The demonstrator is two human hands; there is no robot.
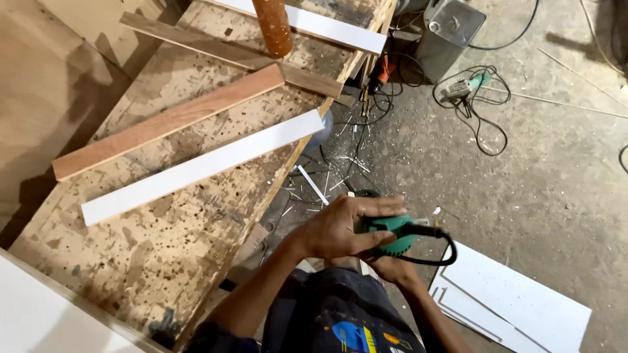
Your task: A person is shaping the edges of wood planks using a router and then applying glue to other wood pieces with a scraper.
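Note:
My left hand [343,229] wraps over the top of a green power tool [392,234] with a black cord looping off its right end. Under the tool my right hand [391,267] supports it from below, mostly hidden by the tool and my left hand. Both hands are off the right edge of the workbench, above the concrete floor. On the workbench [163,248] lie a long white strip [203,167] and a reddish wooden strip [167,123], side by side and slanted.
A darker wooden slat [229,52] and another white strip [320,26] lie at the bench's far end, beside an orange-brown round post [273,27]. White panels [517,301] rest on the floor at the right. Cables, a second green tool [468,85] and a grey metal box [451,29] are on the floor.

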